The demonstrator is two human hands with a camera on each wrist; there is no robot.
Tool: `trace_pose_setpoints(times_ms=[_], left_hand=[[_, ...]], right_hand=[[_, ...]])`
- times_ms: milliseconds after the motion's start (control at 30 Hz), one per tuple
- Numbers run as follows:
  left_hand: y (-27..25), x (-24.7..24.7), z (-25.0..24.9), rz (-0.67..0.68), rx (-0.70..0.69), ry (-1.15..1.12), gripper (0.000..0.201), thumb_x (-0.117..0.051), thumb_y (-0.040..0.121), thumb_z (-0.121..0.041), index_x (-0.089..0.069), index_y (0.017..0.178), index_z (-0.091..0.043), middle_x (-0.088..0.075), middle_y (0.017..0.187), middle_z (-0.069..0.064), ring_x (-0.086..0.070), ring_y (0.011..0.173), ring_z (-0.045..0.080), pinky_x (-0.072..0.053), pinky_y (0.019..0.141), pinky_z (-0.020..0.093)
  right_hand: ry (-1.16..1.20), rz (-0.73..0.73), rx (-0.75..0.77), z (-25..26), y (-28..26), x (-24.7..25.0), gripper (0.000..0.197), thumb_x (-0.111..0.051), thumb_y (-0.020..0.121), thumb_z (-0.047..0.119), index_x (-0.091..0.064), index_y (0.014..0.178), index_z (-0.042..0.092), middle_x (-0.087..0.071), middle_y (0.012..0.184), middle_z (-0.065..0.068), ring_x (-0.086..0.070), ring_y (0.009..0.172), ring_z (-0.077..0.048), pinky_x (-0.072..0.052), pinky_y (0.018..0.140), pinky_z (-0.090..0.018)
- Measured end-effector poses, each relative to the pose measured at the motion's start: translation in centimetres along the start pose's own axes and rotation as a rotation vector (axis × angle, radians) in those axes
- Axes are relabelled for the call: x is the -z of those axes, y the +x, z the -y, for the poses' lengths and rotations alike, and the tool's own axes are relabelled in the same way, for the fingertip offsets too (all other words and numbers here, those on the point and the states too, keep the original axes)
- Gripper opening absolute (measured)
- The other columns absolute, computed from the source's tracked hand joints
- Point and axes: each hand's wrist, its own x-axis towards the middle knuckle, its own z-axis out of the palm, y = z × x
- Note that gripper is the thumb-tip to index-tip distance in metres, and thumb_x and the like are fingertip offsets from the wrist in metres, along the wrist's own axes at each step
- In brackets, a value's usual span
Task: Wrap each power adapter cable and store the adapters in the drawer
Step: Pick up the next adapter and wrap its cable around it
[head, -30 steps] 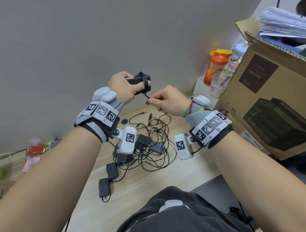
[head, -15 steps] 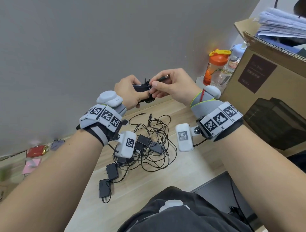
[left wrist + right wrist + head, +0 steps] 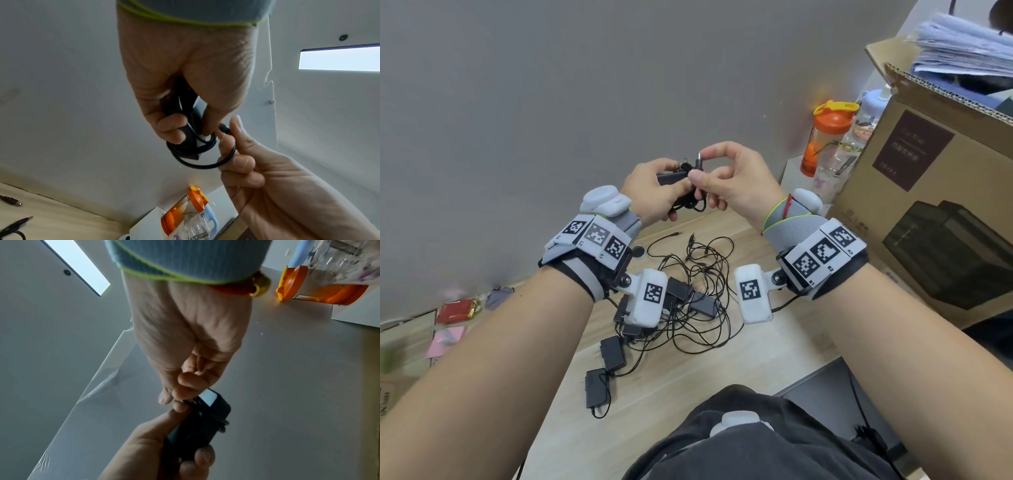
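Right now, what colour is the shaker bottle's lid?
Orange lid with a yellow flip cap, clearest in the head view.

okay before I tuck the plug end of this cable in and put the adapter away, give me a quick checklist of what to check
1. Adapter held firmly by the left hand: ok.
2. Cable coiled around the adapter body: ok, several turns show in the left wrist view.
3. Plug end under control: ok, the right hand pinches it just above the coil.
4. Last loop snug: not ok, one loop hangs slack below the adapter.
5. Drawer open and ready: cannot tell, no drawer is in view.
6. Remaining work: not ok, a pile of tangled adapters lies on the desk.
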Motion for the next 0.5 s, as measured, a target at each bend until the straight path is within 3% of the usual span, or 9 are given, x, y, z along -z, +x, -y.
trace_pose_setpoints(times_ms=[167, 333, 433, 500], left_hand=[[0.52, -0.34, -0.67, -0.034, 0.113, -0.164, 0.027, -0.055, 0.093, -0.018, -0.057, 0.118, -0.010, -0.066, 0.079, 0.009, -0.057, 0.045, 0.022, -0.043, 0.042, 0.025], [0.48, -0.58, -0.94, -0.035, 0.107, -0.189, 0.023, -0.052, 0.093, -0.016, -0.054, 0.116, -0.014, -0.067, 0.086, 0.007, -0.056, 0.045, 0.022, -0.044, 0.044, 0.027], [0.42, -0.78, -0.97, -0.010, 0.084, -0.174, 0.030, -0.053, 0.093, -0.017, -0.052, 0.122, -0.013, -0.066, 0.089, 0.005, -0.057, 0.045, 0.020, -0.045, 0.045, 0.028], [0.43, -0.91, -1.03, 0.006, 0.075, -0.169, 0.032, -0.053, 0.093, -0.015, -0.050, 0.125, -0.013, -0.064, 0.091, 0.004, -0.058, 0.045, 0.020, -0.047, 0.046, 0.029]], right_hand=[[-0.032, 0.040, -0.086, -0.19, -0.30, -0.48, 0.047, -0.075, 0.085, 0.010, -0.042, 0.119, 0.006, -0.067, 0.062, -0.006, -0.052, 0.046, -0.017, -0.040, 0.044, -0.023], [-0.074, 0.042, -0.141, -0.30, -0.09, -0.56, 0.048, -0.075, 0.086, 0.012, -0.043, 0.119, 0.000, -0.067, 0.062, -0.009, -0.052, 0.042, -0.013, -0.039, 0.042, -0.020], [-0.119, -0.011, -0.137, -0.38, 0.32, -0.37, 0.035, -0.075, 0.085, 0.013, -0.053, 0.109, -0.002, -0.067, 0.056, -0.003, -0.055, 0.041, -0.012, -0.041, 0.042, -0.021], [-0.185, -0.041, -0.126, -0.56, 0.55, -0.30, 0.022, -0.078, 0.083, 0.018, -0.061, 0.091, 0.005, -0.068, 0.056, -0.004, -0.059, 0.045, -0.015, -0.044, 0.045, -0.024]])
